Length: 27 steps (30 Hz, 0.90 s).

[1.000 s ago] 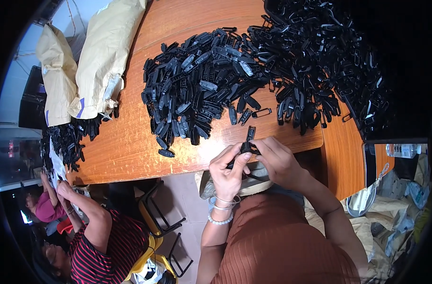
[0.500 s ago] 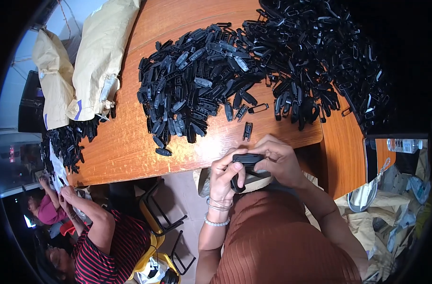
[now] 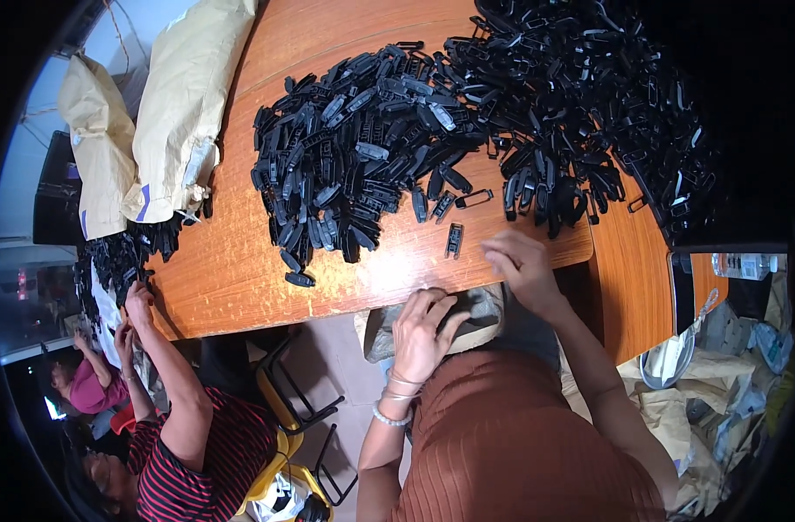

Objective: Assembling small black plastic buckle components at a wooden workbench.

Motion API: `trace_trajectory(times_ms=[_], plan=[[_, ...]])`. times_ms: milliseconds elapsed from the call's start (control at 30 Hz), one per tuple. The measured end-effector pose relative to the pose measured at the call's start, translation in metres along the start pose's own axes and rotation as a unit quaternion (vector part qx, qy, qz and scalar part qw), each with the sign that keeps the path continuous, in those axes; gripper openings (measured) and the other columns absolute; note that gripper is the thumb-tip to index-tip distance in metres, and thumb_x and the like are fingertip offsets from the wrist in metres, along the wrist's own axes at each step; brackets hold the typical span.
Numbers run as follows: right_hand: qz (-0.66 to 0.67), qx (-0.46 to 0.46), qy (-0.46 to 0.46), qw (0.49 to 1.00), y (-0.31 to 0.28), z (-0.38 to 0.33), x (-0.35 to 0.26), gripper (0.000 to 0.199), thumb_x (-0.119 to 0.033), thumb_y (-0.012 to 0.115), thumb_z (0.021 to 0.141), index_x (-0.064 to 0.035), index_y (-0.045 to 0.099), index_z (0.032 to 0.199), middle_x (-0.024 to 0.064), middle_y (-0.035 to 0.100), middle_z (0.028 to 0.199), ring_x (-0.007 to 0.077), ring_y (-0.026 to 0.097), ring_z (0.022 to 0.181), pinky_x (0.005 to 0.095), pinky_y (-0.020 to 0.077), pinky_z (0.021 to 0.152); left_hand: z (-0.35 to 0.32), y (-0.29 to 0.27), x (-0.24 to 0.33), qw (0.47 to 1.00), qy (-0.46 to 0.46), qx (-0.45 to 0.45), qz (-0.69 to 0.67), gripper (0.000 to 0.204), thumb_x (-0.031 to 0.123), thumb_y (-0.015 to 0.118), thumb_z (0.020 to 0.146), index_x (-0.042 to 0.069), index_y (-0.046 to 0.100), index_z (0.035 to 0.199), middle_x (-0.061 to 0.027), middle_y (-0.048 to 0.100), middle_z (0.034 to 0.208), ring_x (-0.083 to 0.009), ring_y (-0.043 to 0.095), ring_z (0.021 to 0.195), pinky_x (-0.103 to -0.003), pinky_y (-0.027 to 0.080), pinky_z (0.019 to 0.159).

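Observation:
My left hand point(image 3: 422, 335) is over the mouth of an open paper bag point(image 3: 484, 335) at my lap, just below the table edge. Its fingers are spread and no part shows in them. At the table's front edge, my right hand point(image 3: 523, 265) hovers with loosely bent fingers apart, holding nothing that I can see. Nearest to it lies a single small black plastic clip-like part point(image 3: 454, 240). Beyond are a heap of black oval plastic parts point(image 3: 354, 152) and, to its right, a larger heap of thin black frame-like pieces point(image 3: 571, 104).
Two brown paper sacks point(image 3: 184, 104) stand at the table's left. A person in a striped shirt point(image 3: 214, 452) works at another black heap point(image 3: 140, 252), with a second person beyond. Crumpled paper and plastic bags point(image 3: 676, 418) lie at the lower right. A yellow chair point(image 3: 280, 409) stands left.
The black part that both hands held is out of them. My left hand has lowered to the bag and opened; my right hand has moved up and right, over the table edge.

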State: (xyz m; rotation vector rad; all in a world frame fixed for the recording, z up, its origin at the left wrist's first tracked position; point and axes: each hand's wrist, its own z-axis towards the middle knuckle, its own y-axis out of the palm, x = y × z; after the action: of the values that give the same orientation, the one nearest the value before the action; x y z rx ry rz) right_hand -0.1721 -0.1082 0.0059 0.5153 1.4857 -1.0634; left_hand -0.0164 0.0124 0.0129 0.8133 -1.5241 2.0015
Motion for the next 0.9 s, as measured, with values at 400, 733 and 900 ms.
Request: trace_trajectory(times_ms=[400, 733, 900], plan=[[-0.287, 0.051, -0.172, 0.941, 0.001, 0.043, 0.004, 0.016, 0.002, 0.061, 0.074, 0.0008, 0.058, 0.089, 0.0139, 0.052, 0.102, 0.0251, 0.053, 0.086, 0.0338, 0.0442, 0.073, 0.061, 0.025, -0.017, 0.995, -0.031, 0.084, -0.034, 0.023, 0.007, 0.066, 0.075, -0.003, 0.058, 0.094, -0.0135, 0.058, 0.084, -0.0262, 0.058, 0.063, -0.035, 0.046, 0.055], [0.112, -0.075, -0.003, 0.991, -0.007, 0.012, -0.034, 0.034, 0.004, 0.047, 0.084, 0.0027, 0.05, 0.118, 0.0104, 0.055, 0.094, 0.0149, 0.056, 0.084, 0.0246, 0.0455, 0.074, 0.042, 0.001, 0.01, 0.946, -0.115, 0.08, -0.294, 0.025, 0.001, 0.067, 0.076, -0.004, 0.06, 0.099, -0.0006, 0.05, 0.073, -0.0063, 0.04, 0.056, -0.019, 0.034, 0.05], [-0.038, -0.118, -0.122, 0.985, -0.013, 0.01, -0.04, 0.032, 0.0, 0.051, 0.08, 0.0079, 0.049, 0.111, 0.0186, 0.053, 0.089, 0.0332, 0.054, 0.082, 0.036, 0.0435, 0.071, 0.044, -0.01, 0.014, 0.961, -0.085, 0.075, -0.252, 0.024, 0.002, 0.067, 0.076, -0.006, 0.06, 0.097, -0.0026, 0.051, 0.073, -0.007, 0.04, 0.056, -0.019, 0.035, 0.051]])
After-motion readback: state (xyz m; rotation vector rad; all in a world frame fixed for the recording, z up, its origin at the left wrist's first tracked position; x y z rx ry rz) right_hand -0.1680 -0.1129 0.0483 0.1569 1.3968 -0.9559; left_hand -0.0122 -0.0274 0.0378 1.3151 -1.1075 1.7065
